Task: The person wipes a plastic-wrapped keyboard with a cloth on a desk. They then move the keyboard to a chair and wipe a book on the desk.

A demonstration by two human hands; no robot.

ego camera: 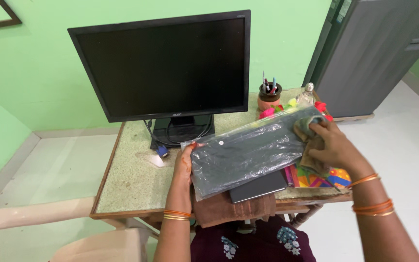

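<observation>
A black keyboard [246, 153] wrapped in clear plastic is tilted above the front of the small table [127, 184]. My left hand [184, 162] grips its left end. My right hand [333, 145] presses a brownish cloth [311, 140] against the keyboard's right end. Under the keyboard lies a dark grey flat device [258, 187] and a colourful patterned book [323, 177]. A brown cloth [231, 208] hangs over the table's front edge.
A black monitor [166, 65] stands at the back of the table with cables [163, 143] at its base. A clay pen pot [269, 96], a glass bottle [308, 94] and bright flowers [277, 110] sit back right. A grey cabinet [379, 53] stands right; a chair [49, 228] lower left.
</observation>
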